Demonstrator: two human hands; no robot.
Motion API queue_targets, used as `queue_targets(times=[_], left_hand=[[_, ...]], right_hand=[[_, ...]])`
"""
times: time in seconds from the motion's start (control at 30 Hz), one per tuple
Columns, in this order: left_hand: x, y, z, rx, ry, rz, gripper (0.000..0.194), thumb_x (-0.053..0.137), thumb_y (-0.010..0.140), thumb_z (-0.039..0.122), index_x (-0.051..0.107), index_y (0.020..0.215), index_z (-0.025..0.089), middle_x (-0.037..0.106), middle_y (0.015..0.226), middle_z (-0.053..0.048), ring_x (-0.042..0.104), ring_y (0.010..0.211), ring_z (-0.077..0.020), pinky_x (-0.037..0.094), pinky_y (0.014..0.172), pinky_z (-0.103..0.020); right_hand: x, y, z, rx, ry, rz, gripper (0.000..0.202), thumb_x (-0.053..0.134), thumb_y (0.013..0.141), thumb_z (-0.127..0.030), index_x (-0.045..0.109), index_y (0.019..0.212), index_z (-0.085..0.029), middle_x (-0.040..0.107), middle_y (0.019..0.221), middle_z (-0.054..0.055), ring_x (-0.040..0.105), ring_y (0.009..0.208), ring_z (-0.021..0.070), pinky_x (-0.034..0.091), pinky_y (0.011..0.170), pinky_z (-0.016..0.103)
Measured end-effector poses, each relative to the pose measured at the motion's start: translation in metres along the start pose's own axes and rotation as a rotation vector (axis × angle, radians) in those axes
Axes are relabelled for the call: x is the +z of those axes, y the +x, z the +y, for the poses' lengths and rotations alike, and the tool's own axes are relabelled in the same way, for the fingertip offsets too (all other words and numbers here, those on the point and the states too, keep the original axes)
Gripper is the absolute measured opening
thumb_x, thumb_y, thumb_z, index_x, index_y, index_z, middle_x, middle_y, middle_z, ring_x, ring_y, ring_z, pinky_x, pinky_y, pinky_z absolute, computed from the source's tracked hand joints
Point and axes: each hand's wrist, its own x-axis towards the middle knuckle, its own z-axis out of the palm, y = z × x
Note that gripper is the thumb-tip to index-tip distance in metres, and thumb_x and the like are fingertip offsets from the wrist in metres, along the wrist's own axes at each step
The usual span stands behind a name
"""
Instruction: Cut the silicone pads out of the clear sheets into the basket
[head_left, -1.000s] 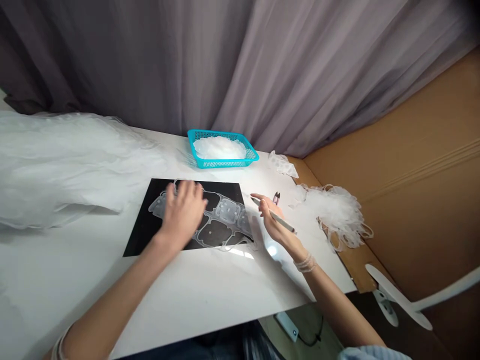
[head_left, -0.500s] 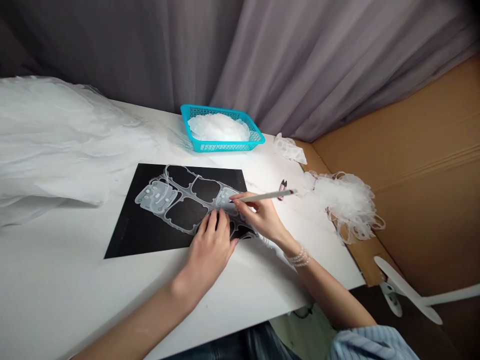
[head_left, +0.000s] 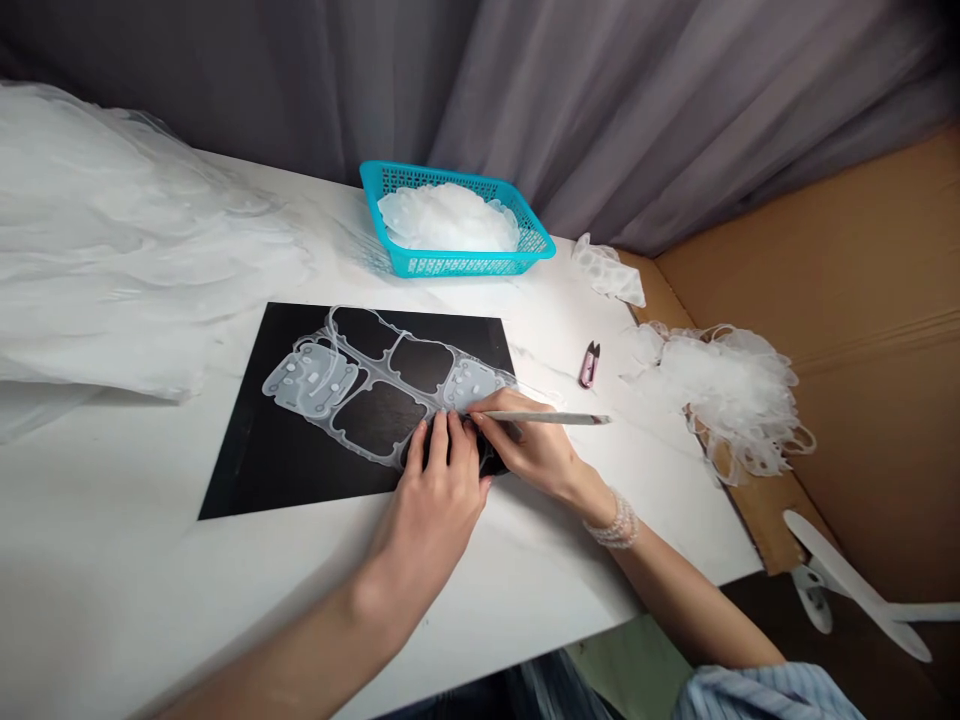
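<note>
A white sheer fabric sheet (head_left: 360,372) with cut-out openings and paler dotted patches lies over a black board (head_left: 255,465). My left hand (head_left: 442,480) rests on its near edge with the fingers stretched out, pressing it down. In my right hand (head_left: 536,445) is a slim pale pen-like tool (head_left: 555,418), pinched between thumb and fingers and nearly level. Its tip is beside my left fingertips and hard to make out. My hands cover the near right part of the fabric.
Behind the board stands a turquoise basket (head_left: 472,265) of white fabric pieces. White fabric (head_left: 112,250) is heaped at the left. Pink thread snips (head_left: 589,366) lie right of the board, near a pile of fabric scraps (head_left: 739,395) and a cardboard wall (head_left: 847,280).
My right hand has brought the tool's tip nearer to me, down beside my left fingers, and tilted the tool flatter. The camera view has shifted slightly.
</note>
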Motion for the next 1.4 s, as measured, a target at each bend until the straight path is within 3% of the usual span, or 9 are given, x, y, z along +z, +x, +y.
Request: queue_targets(times=[0.23,0.47,0.67,0.9,1.0,1.13,1.23,1.4], left_hand=[[0.004,-0.002,0.001,0.004,0.082,0.092,0.048,0.042,0.1,0.025,0.057,0.136,-0.003,0.056,0.141,-0.028,0.052,0.134,-0.0378,0.045,0.111,-0.05],[0.003,-0.003,0.002,0.01,0.111,0.132,0.046,0.042,0.098,0.02,0.06,0.132,-0.004,0.059,0.138,-0.028,0.055,0.131,-0.0375,0.046,0.11,-0.049],[0.005,-0.003,0.002,0.002,0.087,0.132,0.047,0.038,0.098,0.018,0.057,0.134,-0.006,0.062,0.136,-0.026,0.055,0.131,-0.0375,0.046,0.111,-0.049],[0.009,-0.005,0.001,-0.011,0.024,0.114,0.049,0.039,0.098,0.02,0.056,0.136,-0.006,0.06,0.137,-0.027,0.052,0.133,-0.039,0.043,0.113,-0.051],[0.01,-0.005,-0.001,-0.007,0.007,0.113,0.051,0.04,0.098,0.02,0.052,0.139,-0.007,0.056,0.141,-0.029,0.052,0.134,-0.0397,0.043,0.113,-0.052],[0.011,-0.004,-0.003,0.016,0.007,0.124,0.052,0.038,0.098,0.021,0.05,0.14,-0.008,0.055,0.141,-0.03,0.054,0.132,-0.0403,0.046,0.109,-0.052],[0.014,-0.004,-0.005,0.042,0.02,0.151,0.051,0.038,0.098,0.021,0.052,0.138,-0.007,0.057,0.14,-0.03,0.056,0.129,-0.0405,0.048,0.106,-0.052],[0.019,-0.006,-0.004,0.012,0.02,0.165,0.049,0.038,0.098,0.018,0.053,0.138,-0.007,0.057,0.14,-0.03,0.055,0.129,-0.0401,0.047,0.107,-0.052]], right_hand=[[0.0,-0.007,-0.002,-0.116,-0.156,-0.053,0.018,0.045,0.102,-0.016,0.063,0.104,-0.016,0.067,0.09,0.009,0.062,0.078,0.0164,0.056,0.07,0.032],[-0.01,-0.014,-0.006,-0.302,-0.32,-0.178,0.027,0.042,0.103,-0.012,0.058,0.124,-0.009,0.069,0.104,0.017,0.064,0.105,0.0253,0.06,0.088,0.043],[-0.011,-0.006,-0.012,-0.248,-0.349,-0.194,0.03,0.041,0.103,-0.012,0.063,0.123,-0.009,0.064,0.129,0.02,0.061,0.119,0.0259,0.057,0.1,0.044],[-0.003,-0.011,-0.004,-0.297,-0.345,-0.208,0.032,0.042,0.103,-0.013,0.061,0.127,-0.004,0.065,0.127,0.022,0.06,0.121,0.0295,0.055,0.1,0.047],[-0.008,-0.007,0.002,-0.151,-0.166,-0.066,0.029,0.043,0.103,-0.017,0.064,0.124,-0.014,0.068,0.125,0.016,0.065,0.114,0.0253,0.056,0.097,0.047],[-0.035,0.019,0.027,0.392,0.407,0.346,0.014,0.064,0.094,-0.028,0.07,0.103,-0.018,0.073,0.104,0.007,0.071,0.092,0.0174,0.059,0.093,0.036],[-0.071,0.037,0.062,0.674,0.69,0.439,0.018,0.073,0.086,-0.028,0.067,0.098,-0.016,0.073,0.087,0.003,0.072,0.078,0.0133,0.06,0.081,0.028],[-0.123,0.038,0.115,0.839,0.725,0.544,0.016,0.073,0.083,-0.02,0.06,0.091,-0.016,0.068,0.069,-0.002,0.071,0.068,0.0098,0.057,0.064,0.018]])
